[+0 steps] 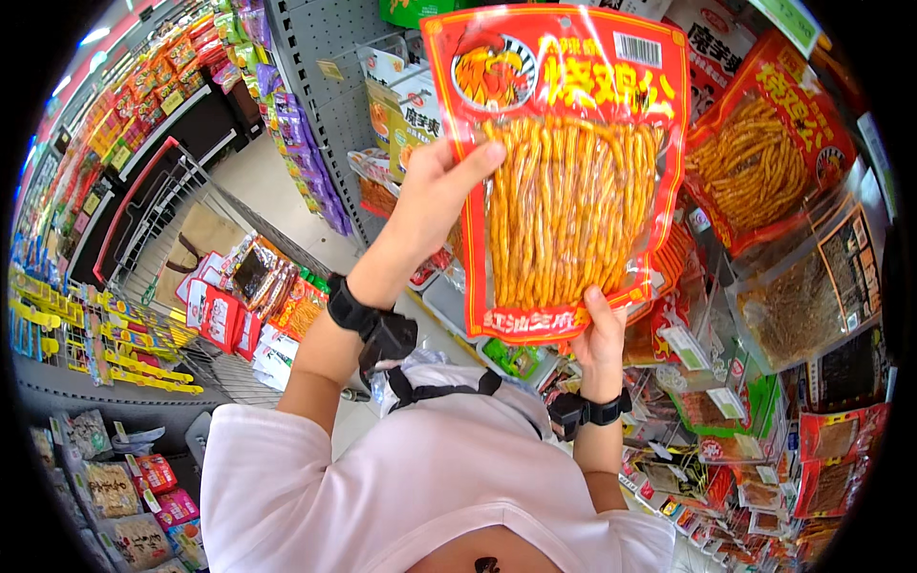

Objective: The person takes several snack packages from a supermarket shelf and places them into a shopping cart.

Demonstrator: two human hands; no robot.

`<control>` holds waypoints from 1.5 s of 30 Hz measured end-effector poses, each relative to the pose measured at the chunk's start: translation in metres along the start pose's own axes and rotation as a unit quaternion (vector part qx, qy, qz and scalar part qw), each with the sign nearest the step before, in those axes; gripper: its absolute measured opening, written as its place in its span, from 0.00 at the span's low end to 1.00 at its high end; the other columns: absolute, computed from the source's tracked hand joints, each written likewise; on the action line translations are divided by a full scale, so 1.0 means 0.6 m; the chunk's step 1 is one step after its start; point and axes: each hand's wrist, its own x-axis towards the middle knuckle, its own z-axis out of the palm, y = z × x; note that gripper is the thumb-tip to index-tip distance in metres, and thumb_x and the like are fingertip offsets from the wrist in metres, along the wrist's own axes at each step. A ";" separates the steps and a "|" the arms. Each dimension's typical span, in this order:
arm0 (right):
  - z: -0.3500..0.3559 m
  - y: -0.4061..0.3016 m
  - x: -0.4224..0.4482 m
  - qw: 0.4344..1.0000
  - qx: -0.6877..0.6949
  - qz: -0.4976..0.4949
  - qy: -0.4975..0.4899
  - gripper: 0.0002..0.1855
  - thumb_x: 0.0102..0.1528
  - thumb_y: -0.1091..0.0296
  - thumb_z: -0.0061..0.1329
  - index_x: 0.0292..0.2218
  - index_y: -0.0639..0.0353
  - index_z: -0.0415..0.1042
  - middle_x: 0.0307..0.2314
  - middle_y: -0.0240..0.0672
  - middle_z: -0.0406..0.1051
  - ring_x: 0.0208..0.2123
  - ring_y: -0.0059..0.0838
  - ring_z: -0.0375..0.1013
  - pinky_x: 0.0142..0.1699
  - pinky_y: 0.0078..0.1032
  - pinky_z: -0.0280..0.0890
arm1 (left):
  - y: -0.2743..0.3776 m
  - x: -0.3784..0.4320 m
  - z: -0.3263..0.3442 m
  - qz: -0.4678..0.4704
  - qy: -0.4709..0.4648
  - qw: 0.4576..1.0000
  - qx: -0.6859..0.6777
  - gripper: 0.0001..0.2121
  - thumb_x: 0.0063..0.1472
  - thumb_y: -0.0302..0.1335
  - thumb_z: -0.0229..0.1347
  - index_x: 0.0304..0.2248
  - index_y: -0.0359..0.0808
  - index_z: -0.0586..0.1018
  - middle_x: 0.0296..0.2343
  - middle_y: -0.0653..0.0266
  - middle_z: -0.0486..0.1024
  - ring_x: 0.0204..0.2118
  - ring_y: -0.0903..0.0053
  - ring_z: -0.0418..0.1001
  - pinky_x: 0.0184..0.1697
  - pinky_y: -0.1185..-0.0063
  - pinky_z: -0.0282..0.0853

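A large red snack packet (573, 215) is held up before me, its clear window showing rows of orange-brown strips. My left hand (437, 193) grips its left edge, the thumb lying across the front near the window. At the bottom right corner, my right hand (602, 329) pinches the packet with the thumb in front; its other fingers are mostly hidden behind. A rooster picture and yellow writing fill the packet's top part. Just to the right hangs a similar red packet (763, 150) on the display.
A wire shopping cart (236, 200) holding several snack packets (215, 315) and a cardboard piece stands at left. A grey pegboard (315, 64) with hanging bags rises beyond. Hanging packets (809, 308) crowd the right side. Shelves of bags (111, 490) lie at lower left.
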 end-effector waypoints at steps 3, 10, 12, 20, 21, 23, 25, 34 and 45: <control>0.000 -0.014 -0.010 0.999 0.008 -0.006 -0.037 0.32 0.46 0.72 0.46 0.50 0.61 0.47 0.44 0.38 0.57 0.45 0.34 0.60 0.48 0.34 0.57 | 0.001 0.016 0.012 -0.033 0.008 0.998 -0.044 0.11 0.54 0.28 0.49 0.35 0.29 0.70 0.32 0.65 0.71 0.32 0.85 0.68 0.35 0.83 0.64; -0.018 -0.028 -0.025 0.998 0.016 0.030 -0.050 0.36 0.39 0.79 0.44 0.50 0.61 0.47 0.44 0.39 0.57 0.45 0.35 0.59 0.48 0.35 0.57 | -0.003 0.024 0.016 -0.040 0.002 0.997 -0.060 0.11 0.55 0.27 0.48 0.36 0.29 0.69 0.32 0.64 0.71 0.32 0.83 0.69 0.34 0.83 0.66; -0.024 -0.027 -0.030 0.998 0.017 0.047 -0.042 0.35 0.38 0.81 0.43 0.50 0.62 0.48 0.43 0.39 0.58 0.45 0.36 0.60 0.48 0.35 0.57 | -0.004 0.024 0.013 -0.033 0.009 0.998 -0.060 0.11 0.55 0.27 0.47 0.36 0.29 0.69 0.32 0.64 0.71 0.32 0.83 0.69 0.35 0.83 0.66; -0.035 -0.015 -0.026 0.996 0.042 0.061 -0.057 0.32 0.37 0.86 0.41 0.46 0.62 0.52 0.40 0.37 0.60 0.43 0.32 0.61 0.47 0.32 0.57 | 0.002 0.014 0.010 -0.021 0.020 0.999 -0.045 0.11 0.56 0.28 0.47 0.36 0.29 0.69 0.32 0.65 0.71 0.33 0.85 0.68 0.37 0.83 0.64; -0.037 -0.014 -0.027 0.996 0.042 0.065 -0.040 0.31 0.37 0.86 0.41 0.46 0.62 0.53 0.39 0.37 0.60 0.42 0.32 0.61 0.47 0.31 0.57 | 0.000 0.013 0.009 -0.017 0.018 0.999 -0.031 0.11 0.55 0.28 0.47 0.36 0.29 0.69 0.32 0.65 0.71 0.32 0.85 0.68 0.36 0.84 0.64; -0.030 -0.018 -0.025 0.997 0.029 0.056 -0.041 0.27 0.40 0.86 0.40 0.44 0.62 0.54 0.39 0.37 0.60 0.42 0.31 0.61 0.46 0.30 0.57 | -0.002 0.012 0.008 -0.010 0.014 1.000 -0.005 0.12 0.55 0.28 0.48 0.36 0.29 0.70 0.32 0.66 0.71 0.32 0.86 0.68 0.36 0.84 0.63; -0.021 -0.022 -0.024 0.997 0.031 0.060 -0.040 0.26 0.42 0.85 0.40 0.44 0.62 0.54 0.39 0.37 0.60 0.42 0.31 0.62 0.46 0.30 0.57 | -0.001 0.007 0.011 -0.001 0.003 1.000 -0.007 0.12 0.55 0.29 0.48 0.36 0.29 0.70 0.31 0.67 0.71 0.32 0.87 0.67 0.36 0.85 0.63; -0.036 -0.029 -0.023 0.999 -0.039 0.037 0.002 0.26 0.50 0.76 0.41 0.50 0.61 0.49 0.40 0.35 0.60 0.42 0.25 0.62 0.45 0.25 0.59 | 0.004 0.004 0.024 0.026 -0.005 0.999 -0.022 0.12 0.56 0.29 0.46 0.37 0.29 0.68 0.34 0.66 0.70 0.34 0.86 0.66 0.39 0.84 0.61; 0.016 -0.116 -0.039 0.932 -0.317 -0.175 -0.003 0.26 0.50 0.65 0.44 0.47 0.67 0.53 0.42 0.47 0.60 0.45 0.37 0.61 0.49 0.30 0.55 | 0.053 -0.007 0.066 0.066 0.040 0.995 -0.062 0.12 0.56 0.29 0.47 0.35 0.28 0.70 0.31 0.67 0.71 0.32 0.87 0.66 0.36 0.86 0.62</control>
